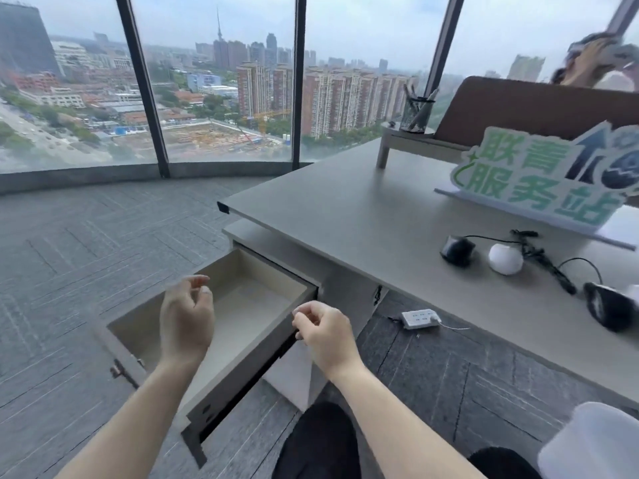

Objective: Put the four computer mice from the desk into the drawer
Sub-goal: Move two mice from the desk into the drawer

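The drawer (221,267) under the grey desk (345,209) is pulled out and shows a bare beige inside. My left hand (185,319) hovers over its middle with fingers loosely curled and apart, holding nothing. My right hand (325,331) hangs over the drawer's right wall, fingers bent, holding nothing. On the desk to the right lie a black wired mouse (457,249), a white mouse (505,258) beside it, and another black mouse (610,307) at the right edge of view. Tangled black cables (543,259) run between them.
A green and white standing sign (539,178) stands behind the mice. A pen holder (416,114) sits on a small riser at the back. A white power strip (420,318) lies on the carpet under the desk. A white object (594,440) fills the lower right corner.
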### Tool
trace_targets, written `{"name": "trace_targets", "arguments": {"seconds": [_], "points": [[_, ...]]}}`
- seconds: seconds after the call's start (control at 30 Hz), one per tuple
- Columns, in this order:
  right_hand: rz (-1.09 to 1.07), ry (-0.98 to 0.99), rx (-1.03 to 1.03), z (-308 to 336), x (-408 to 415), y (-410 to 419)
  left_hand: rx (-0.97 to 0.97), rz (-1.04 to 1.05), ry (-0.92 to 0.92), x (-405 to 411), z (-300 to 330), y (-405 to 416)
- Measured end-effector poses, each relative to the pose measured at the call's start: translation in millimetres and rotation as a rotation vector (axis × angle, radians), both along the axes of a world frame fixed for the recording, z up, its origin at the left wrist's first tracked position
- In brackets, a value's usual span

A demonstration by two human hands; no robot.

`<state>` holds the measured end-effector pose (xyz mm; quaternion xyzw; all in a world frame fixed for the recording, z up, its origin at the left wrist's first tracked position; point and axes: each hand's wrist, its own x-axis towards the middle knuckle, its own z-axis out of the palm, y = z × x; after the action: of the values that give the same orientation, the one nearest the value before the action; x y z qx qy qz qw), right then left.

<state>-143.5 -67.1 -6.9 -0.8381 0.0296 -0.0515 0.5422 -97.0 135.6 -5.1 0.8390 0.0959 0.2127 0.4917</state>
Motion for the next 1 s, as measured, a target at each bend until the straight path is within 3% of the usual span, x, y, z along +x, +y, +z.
{"name": "trace_targets", "arguments": {"seconds": [0.23,0.3,0.4,0.57,0.73,0.83,1.0], "points": [[-0.538,-0.282,-0.175,51,28,-169,0.073,-0.545,-0.028,40,57,-219],[-0.675,-0.268,-0.306,54,33,-219,0.143,-0.668,-0.004,49,61,-274],[-0.751,-0.091,-0.469,52,42,-281,0.244,-0.774,0.050,59,61,-342],[-0.602,0.258,-0.624,44,58,-335,0.470,-0.796,0.188,76,53,-416],[-0.594,0.279,-0.724,38,69,-343,0.665,-0.667,0.149,89,45,-439],[-0.630,0.246,-0.763,41,67,-339,0.618,-0.615,0.176,93,46,-435],[-0.602,0.304,-0.808,51,60,-326,0.338,-0.526,0.140,92,61,-398]]}}
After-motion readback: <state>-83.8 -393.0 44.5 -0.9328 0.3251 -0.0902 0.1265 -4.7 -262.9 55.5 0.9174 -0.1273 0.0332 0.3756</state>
